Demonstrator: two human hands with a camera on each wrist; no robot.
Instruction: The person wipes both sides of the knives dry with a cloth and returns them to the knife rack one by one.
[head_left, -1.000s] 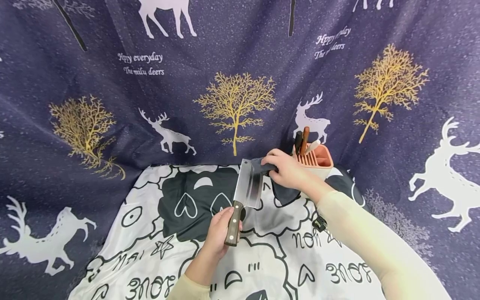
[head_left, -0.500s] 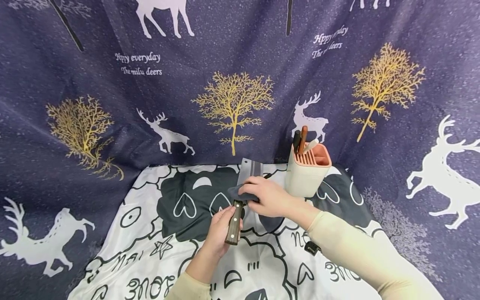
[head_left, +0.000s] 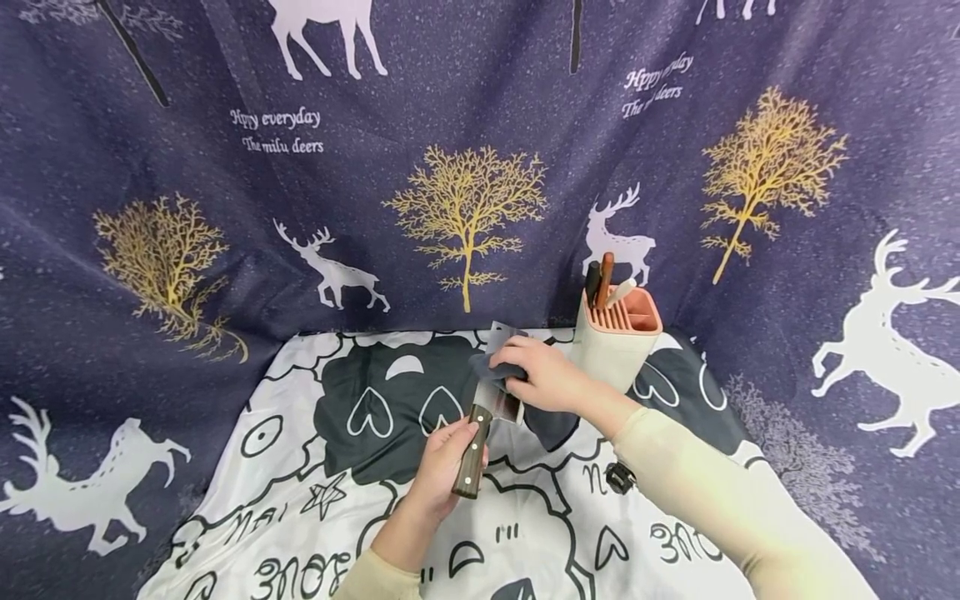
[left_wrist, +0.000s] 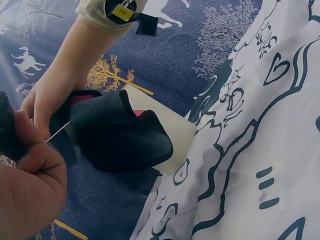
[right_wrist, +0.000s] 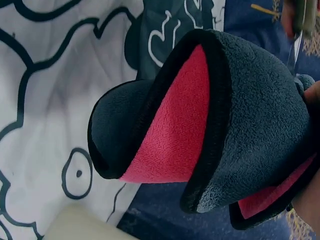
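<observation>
My left hand (head_left: 435, 471) grips the dark wooden handle of a cleaver (head_left: 471, 467), held with its broad steel blade pointing away from me. Across the middle of that blade, my right hand (head_left: 546, 377) holds a dark grey cloth (head_left: 487, 367), which hides much of the metal. A loose part of the cloth hangs below the right hand. In the right wrist view the cloth (right_wrist: 265, 100) is fuzzy, black-edged and folded over, showing a bright pink underside. From the left wrist, the left thumb and fingers (left_wrist: 37, 165) close round the handle, with the draped cloth (left_wrist: 120, 135) beyond.
A cream knife block (head_left: 613, 358) with an orange slotted top stands at the back right, holding black, brown and white handles. A white and black patterned sheet (head_left: 300, 517) covers the surface. Behind it hangs a dark blue curtain (head_left: 360, 192) with deer and trees.
My right hand has slid the cloth from the blade's far end down towards the handle, then partway back up. The left hand keeps its grip, the cleaver now tilting slightly more right.
</observation>
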